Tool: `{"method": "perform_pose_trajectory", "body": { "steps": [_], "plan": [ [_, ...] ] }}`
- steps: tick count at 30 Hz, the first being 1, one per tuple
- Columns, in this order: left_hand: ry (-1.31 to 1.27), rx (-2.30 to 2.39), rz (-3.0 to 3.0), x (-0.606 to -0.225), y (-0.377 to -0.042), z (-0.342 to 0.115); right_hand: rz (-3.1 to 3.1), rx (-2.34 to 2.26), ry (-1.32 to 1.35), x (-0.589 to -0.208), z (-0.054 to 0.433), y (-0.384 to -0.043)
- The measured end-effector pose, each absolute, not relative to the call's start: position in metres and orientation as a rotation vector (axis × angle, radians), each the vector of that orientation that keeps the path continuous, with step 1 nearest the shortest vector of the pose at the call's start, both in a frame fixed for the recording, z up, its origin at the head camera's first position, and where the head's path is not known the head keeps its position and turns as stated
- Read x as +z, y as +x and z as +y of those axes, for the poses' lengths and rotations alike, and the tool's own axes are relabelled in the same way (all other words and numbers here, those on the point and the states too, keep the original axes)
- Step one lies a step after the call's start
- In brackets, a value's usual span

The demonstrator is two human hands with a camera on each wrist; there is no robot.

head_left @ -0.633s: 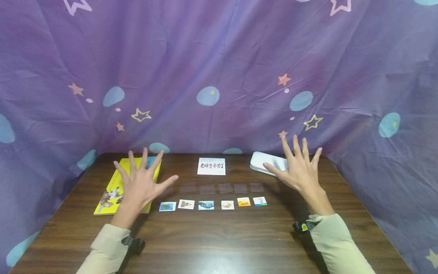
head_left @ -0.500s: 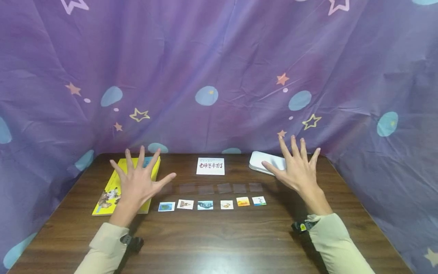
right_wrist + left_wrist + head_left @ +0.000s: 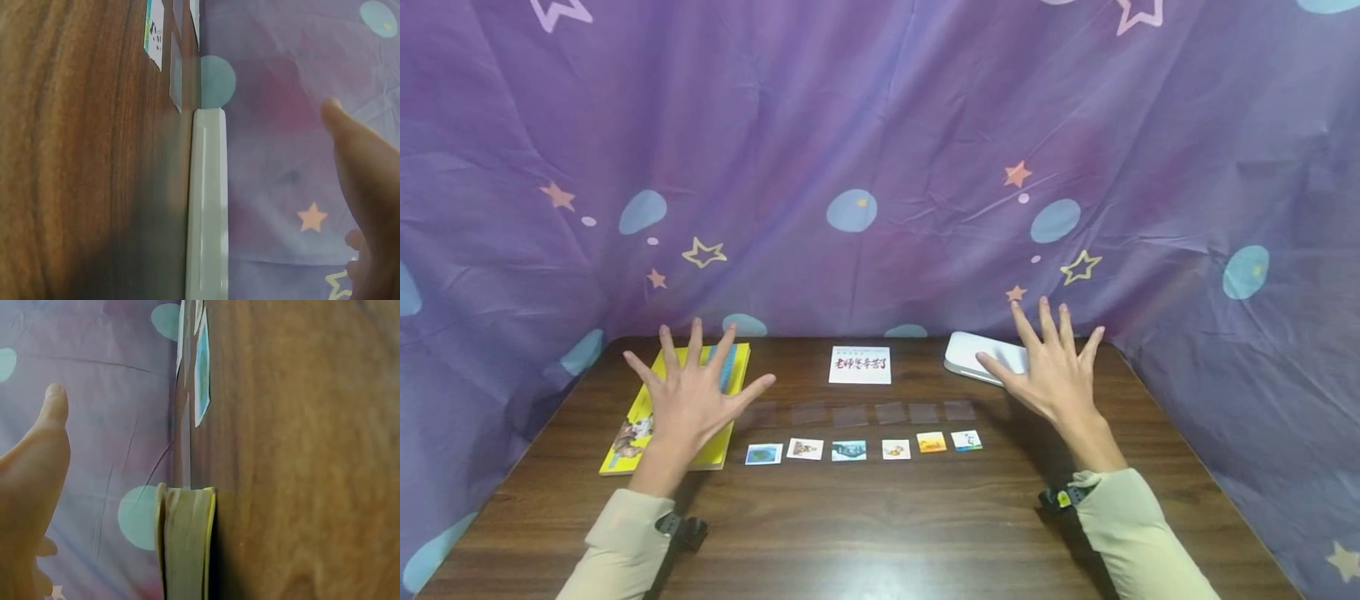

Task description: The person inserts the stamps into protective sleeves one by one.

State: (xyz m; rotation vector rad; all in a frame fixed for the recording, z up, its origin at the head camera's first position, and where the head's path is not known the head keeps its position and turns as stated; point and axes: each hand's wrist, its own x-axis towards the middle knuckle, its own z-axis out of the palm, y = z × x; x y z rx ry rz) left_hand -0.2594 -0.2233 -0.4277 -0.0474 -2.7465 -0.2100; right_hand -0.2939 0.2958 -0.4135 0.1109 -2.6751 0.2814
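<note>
My left hand (image 3: pixel 691 400) hovers with fingers spread over a thick yellow book (image 3: pixel 712 450), hiding part of its cover. In the left wrist view the book's page edge (image 3: pixel 187 544) shows below and to the side of the thumb. My right hand (image 3: pixel 1054 377), fingers also spread, is held above the table and overlaps the right end of a flat white rounded case (image 3: pixel 979 353). Neither hand holds anything. Between them lies a row of several small picture cards, from a blue one (image 3: pixel 763 454) to an orange one (image 3: pixel 931 442) and a white-and-blue one (image 3: pixel 967 440).
Behind the picture cards runs a row of several clear plastic squares (image 3: pixel 850 415). Farther back lies a white card (image 3: pixel 860 365) with red handwriting. A purple patterned curtain (image 3: pixel 880 125) surrounds the back and sides of the brown wooden table (image 3: pixel 880 533).
My left hand has drifted left over the book, while the right hand stays nearly in place. The head view has shifted slightly. The things on the table have not moved.
</note>
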Motion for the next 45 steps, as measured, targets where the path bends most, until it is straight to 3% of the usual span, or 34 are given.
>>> {"method": "perform_pose_trajectory", "body": {
  "steps": [9, 20, 29, 45],
  "plan": [
    [-0.144, -0.323, -2.672, -0.423, -0.258, -0.213, -2.523, 0.403, 0.210, -0.415, 0.300, -0.287],
    [-0.420, -0.705, -2.622, -0.423, -0.246, -0.147, -2.496, 0.607, 0.337, -0.424, 0.295, -0.276],
    [-0.537, -0.809, -2.668, -0.427, -0.238, -0.105, -2.537, 0.870, 0.555, -0.442, 0.284, -0.285],
    [-0.927, -0.886, -2.730, -0.440, -0.238, -0.040, -2.859, 1.150, 0.615, -0.465, 0.278, -0.295]
  ]
}}
